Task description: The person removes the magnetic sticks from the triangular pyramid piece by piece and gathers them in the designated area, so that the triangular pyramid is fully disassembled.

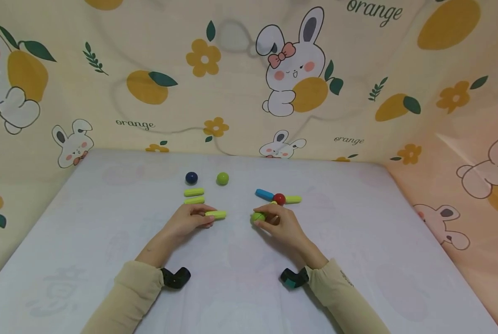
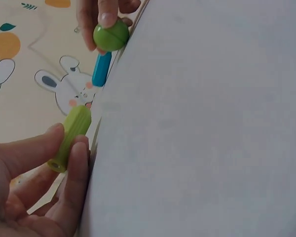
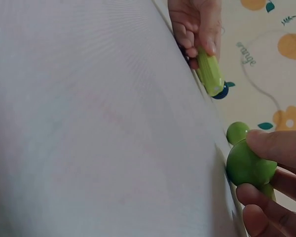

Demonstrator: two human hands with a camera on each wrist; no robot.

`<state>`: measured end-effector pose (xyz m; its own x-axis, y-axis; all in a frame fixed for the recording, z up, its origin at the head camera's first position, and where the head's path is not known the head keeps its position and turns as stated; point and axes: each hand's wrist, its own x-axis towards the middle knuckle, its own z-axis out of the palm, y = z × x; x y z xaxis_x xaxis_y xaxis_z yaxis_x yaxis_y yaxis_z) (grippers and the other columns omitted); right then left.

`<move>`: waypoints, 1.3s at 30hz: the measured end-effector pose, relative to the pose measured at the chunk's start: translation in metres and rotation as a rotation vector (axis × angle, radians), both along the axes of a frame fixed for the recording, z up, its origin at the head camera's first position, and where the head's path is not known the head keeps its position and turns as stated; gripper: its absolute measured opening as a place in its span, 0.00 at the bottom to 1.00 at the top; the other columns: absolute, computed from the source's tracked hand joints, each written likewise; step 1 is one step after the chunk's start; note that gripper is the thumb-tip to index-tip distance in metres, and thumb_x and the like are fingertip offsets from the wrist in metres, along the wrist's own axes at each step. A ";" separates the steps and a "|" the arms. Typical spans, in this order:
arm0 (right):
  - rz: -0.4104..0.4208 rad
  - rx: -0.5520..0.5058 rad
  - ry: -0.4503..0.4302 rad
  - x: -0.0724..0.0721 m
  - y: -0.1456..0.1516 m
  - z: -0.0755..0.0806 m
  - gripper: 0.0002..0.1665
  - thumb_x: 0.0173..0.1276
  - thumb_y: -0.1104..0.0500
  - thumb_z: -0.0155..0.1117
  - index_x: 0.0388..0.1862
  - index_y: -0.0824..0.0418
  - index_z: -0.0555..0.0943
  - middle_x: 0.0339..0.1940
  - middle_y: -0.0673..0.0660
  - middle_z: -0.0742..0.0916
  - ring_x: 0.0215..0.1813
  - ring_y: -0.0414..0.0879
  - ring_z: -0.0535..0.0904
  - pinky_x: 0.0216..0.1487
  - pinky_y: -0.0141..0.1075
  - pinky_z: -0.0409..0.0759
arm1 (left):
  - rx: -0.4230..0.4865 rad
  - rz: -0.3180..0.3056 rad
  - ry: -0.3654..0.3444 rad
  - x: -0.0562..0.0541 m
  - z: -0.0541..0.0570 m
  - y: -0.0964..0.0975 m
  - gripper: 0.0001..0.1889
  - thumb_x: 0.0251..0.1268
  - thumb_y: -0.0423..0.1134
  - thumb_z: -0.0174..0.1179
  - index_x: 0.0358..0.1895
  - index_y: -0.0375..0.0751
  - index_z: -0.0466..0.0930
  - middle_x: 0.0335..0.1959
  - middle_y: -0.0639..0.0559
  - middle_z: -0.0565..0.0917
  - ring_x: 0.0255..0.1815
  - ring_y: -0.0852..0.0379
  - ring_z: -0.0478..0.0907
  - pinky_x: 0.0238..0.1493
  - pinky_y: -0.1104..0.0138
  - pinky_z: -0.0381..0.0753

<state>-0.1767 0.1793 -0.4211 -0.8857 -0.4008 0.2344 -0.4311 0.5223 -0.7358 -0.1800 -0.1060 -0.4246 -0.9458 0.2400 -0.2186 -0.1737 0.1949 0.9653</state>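
Note:
My left hand (image 1: 186, 221) pinches a yellow-green rod (image 1: 216, 215) between thumb and fingers, its free end pointing right. In the left wrist view the rod (image 2: 75, 136) shows ridged sides and a round hole in its near end. Opposite, my right hand (image 1: 285, 227) holds a green ball (image 1: 257, 217) by thumb and fingertips. Part of a yellow-green piece (image 3: 268, 190) shows beside that ball in the right wrist view, mostly hidden by fingers. Just beyond this hand, a red ball (image 1: 279, 199) sits between a blue rod (image 1: 264, 194) and another yellow-green rod (image 1: 293, 199).
Two yellow-green rods (image 1: 194, 192) lie beyond my left hand. Farther back are a dark blue ball (image 1: 191, 177) and a loose green ball (image 1: 222, 178). A printed cloth (image 1: 240, 93) with rabbits and oranges rises behind the white table (image 1: 119, 222).

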 end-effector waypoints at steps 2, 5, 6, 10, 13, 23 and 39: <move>0.003 -0.008 0.001 0.000 0.000 -0.001 0.18 0.60 0.58 0.71 0.49 0.60 0.84 0.36 0.52 0.85 0.32 0.41 0.77 0.35 0.30 0.78 | -0.022 0.024 0.001 0.000 0.000 -0.005 0.18 0.63 0.30 0.61 0.56 0.28 0.77 0.41 0.44 0.83 0.33 0.65 0.81 0.40 0.74 0.80; 0.004 -0.018 0.002 0.000 0.000 -0.001 0.18 0.60 0.58 0.71 0.49 0.60 0.84 0.36 0.53 0.85 0.33 0.42 0.77 0.35 0.31 0.78 | -0.054 0.042 0.004 0.001 0.001 -0.012 0.19 0.63 0.32 0.61 0.57 0.29 0.77 0.43 0.44 0.84 0.33 0.66 0.81 0.41 0.74 0.79; 0.005 -0.020 0.003 0.000 0.000 -0.001 0.18 0.60 0.58 0.71 0.49 0.60 0.84 0.36 0.53 0.85 0.33 0.42 0.77 0.35 0.31 0.78 | -0.060 0.048 0.004 0.001 0.001 -0.014 0.19 0.63 0.32 0.62 0.57 0.29 0.77 0.43 0.44 0.84 0.33 0.66 0.81 0.41 0.75 0.79; -0.004 -0.017 -0.003 0.000 -0.001 0.000 0.18 0.59 0.58 0.71 0.49 0.58 0.84 0.36 0.52 0.85 0.33 0.42 0.77 0.36 0.31 0.78 | -0.091 0.062 0.005 0.003 0.003 -0.021 0.20 0.63 0.33 0.62 0.58 0.30 0.76 0.43 0.44 0.84 0.34 0.66 0.81 0.41 0.74 0.79; -0.005 -0.017 -0.007 0.000 0.000 0.001 0.18 0.59 0.58 0.72 0.49 0.59 0.84 0.36 0.52 0.85 0.33 0.42 0.77 0.36 0.31 0.78 | -0.108 0.080 -0.003 0.003 0.004 -0.024 0.20 0.63 0.34 0.62 0.58 0.31 0.77 0.43 0.43 0.84 0.34 0.65 0.81 0.41 0.74 0.79; -0.003 -0.025 -0.029 0.021 -0.013 0.037 0.17 0.59 0.68 0.69 0.48 0.70 0.82 0.36 0.65 0.84 0.33 0.52 0.78 0.36 0.34 0.78 | -0.167 0.133 0.012 0.006 0.007 -0.030 0.19 0.60 0.33 0.65 0.55 0.32 0.79 0.39 0.46 0.83 0.33 0.65 0.79 0.39 0.73 0.77; 0.029 -0.010 -0.017 0.022 -0.015 0.032 0.18 0.59 0.69 0.69 0.49 0.70 0.81 0.38 0.64 0.84 0.33 0.52 0.78 0.36 0.33 0.78 | -0.334 0.190 0.094 0.013 0.019 -0.035 0.20 0.57 0.34 0.66 0.54 0.34 0.79 0.49 0.38 0.84 0.46 0.50 0.84 0.54 0.56 0.77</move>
<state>-0.1550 0.1643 -0.3889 -0.8777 -0.4238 0.2238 -0.4333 0.5022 -0.7483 -0.1667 -0.1411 -0.4060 -0.9862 -0.0113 -0.1654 -0.1510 0.4734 0.8678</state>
